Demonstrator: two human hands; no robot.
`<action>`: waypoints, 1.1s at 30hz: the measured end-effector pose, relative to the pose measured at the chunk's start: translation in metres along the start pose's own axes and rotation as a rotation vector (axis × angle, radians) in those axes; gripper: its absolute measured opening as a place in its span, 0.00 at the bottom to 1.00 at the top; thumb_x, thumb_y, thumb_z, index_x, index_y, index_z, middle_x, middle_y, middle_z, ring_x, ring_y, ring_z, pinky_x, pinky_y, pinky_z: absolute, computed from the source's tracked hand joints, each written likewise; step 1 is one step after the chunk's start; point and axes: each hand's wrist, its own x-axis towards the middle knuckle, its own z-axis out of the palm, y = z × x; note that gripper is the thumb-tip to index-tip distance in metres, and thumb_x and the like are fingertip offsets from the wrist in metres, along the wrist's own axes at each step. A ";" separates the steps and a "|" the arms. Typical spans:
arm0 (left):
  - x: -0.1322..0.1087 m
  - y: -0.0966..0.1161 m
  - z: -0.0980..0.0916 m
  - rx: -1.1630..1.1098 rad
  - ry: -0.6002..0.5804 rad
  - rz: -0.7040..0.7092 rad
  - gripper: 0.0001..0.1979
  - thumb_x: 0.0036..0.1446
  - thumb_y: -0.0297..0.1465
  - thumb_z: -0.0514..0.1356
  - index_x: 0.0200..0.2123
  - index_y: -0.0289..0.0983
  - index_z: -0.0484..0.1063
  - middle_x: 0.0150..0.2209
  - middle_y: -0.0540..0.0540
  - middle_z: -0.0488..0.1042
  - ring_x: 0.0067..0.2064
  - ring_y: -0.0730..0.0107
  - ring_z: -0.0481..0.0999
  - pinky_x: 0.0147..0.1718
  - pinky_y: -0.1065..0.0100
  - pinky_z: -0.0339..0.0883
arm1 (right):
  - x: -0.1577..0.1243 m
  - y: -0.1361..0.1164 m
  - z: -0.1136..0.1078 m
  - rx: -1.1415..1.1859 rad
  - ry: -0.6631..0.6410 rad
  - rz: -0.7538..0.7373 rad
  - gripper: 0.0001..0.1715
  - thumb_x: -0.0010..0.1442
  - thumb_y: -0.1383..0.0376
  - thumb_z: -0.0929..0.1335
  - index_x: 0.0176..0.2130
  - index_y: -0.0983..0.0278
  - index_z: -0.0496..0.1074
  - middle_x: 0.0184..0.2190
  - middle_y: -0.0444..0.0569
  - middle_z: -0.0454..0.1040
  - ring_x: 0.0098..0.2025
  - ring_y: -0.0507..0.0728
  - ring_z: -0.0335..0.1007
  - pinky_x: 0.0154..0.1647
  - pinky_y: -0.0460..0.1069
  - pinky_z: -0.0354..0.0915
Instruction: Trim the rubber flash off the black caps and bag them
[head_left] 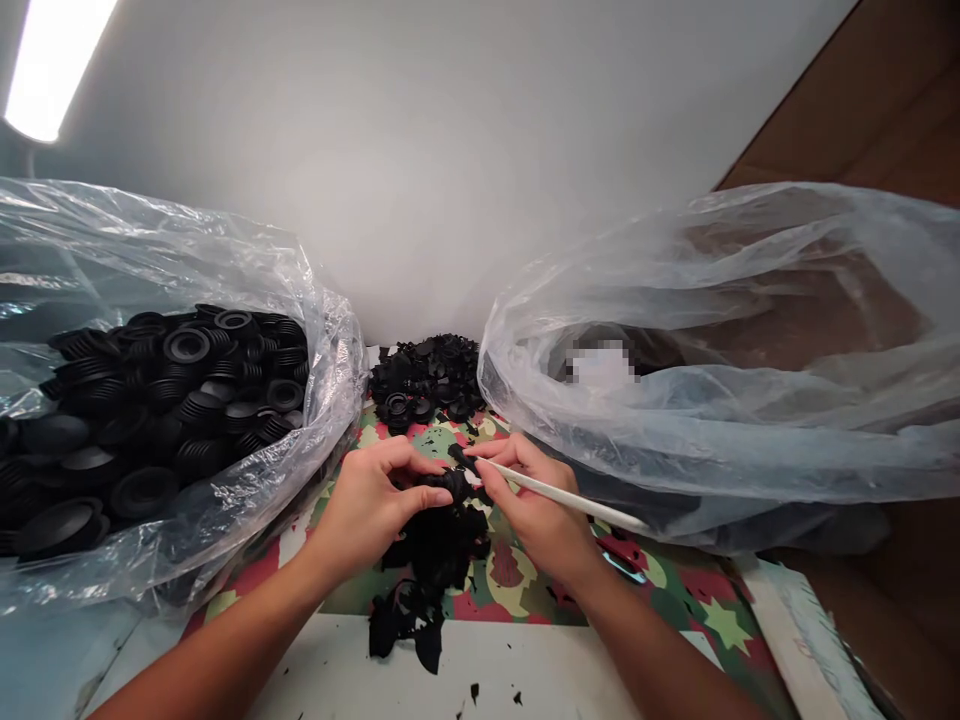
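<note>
Over the patterned mat, my left hand (371, 500) pinches a black ribbed round rubber part (448, 485) between thumb and fingers. Close by on its right, my right hand (544, 510) is closed around a thin white stick-like tool (581, 498), whose long end points to the lower right. A small black rubber piece (460, 456) shows at the right fingertips; whether they grip it or it is joined to the part, I cannot tell. Beneath both hands lies a heap of thin black rubber scraps (435, 550).
On the left, a clear plastic bag (330, 350) holds many black ribbed rubber parts (187, 400). Another clear bag (750, 430) gapes on the right. More black pieces (427, 375) are piled by the wall. A red-handled object (621, 555) rests on the camouflage-patterned mat (510, 570).
</note>
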 end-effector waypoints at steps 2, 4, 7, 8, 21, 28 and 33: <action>0.001 -0.002 -0.001 -0.046 -0.006 0.012 0.07 0.44 0.28 0.72 0.30 0.41 0.84 0.30 0.48 0.81 0.34 0.62 0.77 0.37 0.64 0.69 | 0.001 0.000 -0.001 0.142 -0.030 0.067 0.13 0.63 0.63 0.67 0.27 0.59 0.64 0.44 0.50 0.81 0.44 0.60 0.78 0.45 0.54 0.69; 0.003 -0.004 -0.002 -0.087 -0.015 0.034 0.10 0.46 0.27 0.71 0.35 0.41 0.84 0.36 0.47 0.83 0.40 0.59 0.79 0.42 0.62 0.69 | 0.001 0.000 0.000 0.301 -0.040 0.096 0.11 0.62 0.62 0.66 0.28 0.60 0.64 0.45 0.51 0.79 0.47 0.61 0.77 0.48 0.55 0.68; 0.004 -0.008 -0.002 -0.136 -0.035 0.036 0.12 0.49 0.27 0.70 0.39 0.41 0.83 0.41 0.45 0.83 0.45 0.57 0.80 0.46 0.60 0.70 | 0.001 0.000 0.004 0.478 -0.110 0.200 0.07 0.64 0.60 0.63 0.35 0.60 0.67 0.33 0.46 0.76 0.34 0.56 0.74 0.38 0.51 0.68; 0.004 -0.008 -0.002 -0.140 -0.040 0.035 0.12 0.49 0.28 0.70 0.39 0.40 0.83 0.41 0.44 0.83 0.45 0.57 0.80 0.46 0.60 0.70 | 0.001 0.001 0.006 0.484 -0.142 0.233 0.10 0.66 0.58 0.62 0.37 0.60 0.68 0.27 0.42 0.71 0.28 0.54 0.69 0.33 0.49 0.65; 0.007 -0.012 0.003 -0.389 -0.044 -0.019 0.10 0.52 0.34 0.72 0.38 0.39 0.81 0.36 0.47 0.82 0.38 0.65 0.79 0.38 0.69 0.75 | 0.000 -0.015 0.008 0.211 -0.216 0.161 0.19 0.65 0.55 0.64 0.26 0.60 0.58 0.21 0.37 0.57 0.23 0.50 0.50 0.25 0.46 0.47; 0.016 -0.004 -0.009 -0.738 0.219 -0.086 0.18 0.38 0.37 0.80 0.32 0.37 0.81 0.30 0.51 0.79 0.31 0.74 0.77 0.31 0.75 0.78 | 0.016 0.022 -0.001 0.012 -0.203 0.289 0.15 0.59 0.61 0.65 0.23 0.60 0.58 0.17 0.37 0.54 0.22 0.51 0.50 0.26 0.47 0.46; 0.015 -0.002 -0.006 -0.813 0.135 -0.180 0.20 0.34 0.34 0.81 0.33 0.38 0.81 0.30 0.51 0.79 0.30 0.75 0.76 0.29 0.76 0.77 | 0.015 0.015 -0.004 0.079 -0.250 0.241 0.16 0.60 0.60 0.64 0.23 0.61 0.62 0.19 0.39 0.60 0.24 0.52 0.57 0.27 0.46 0.52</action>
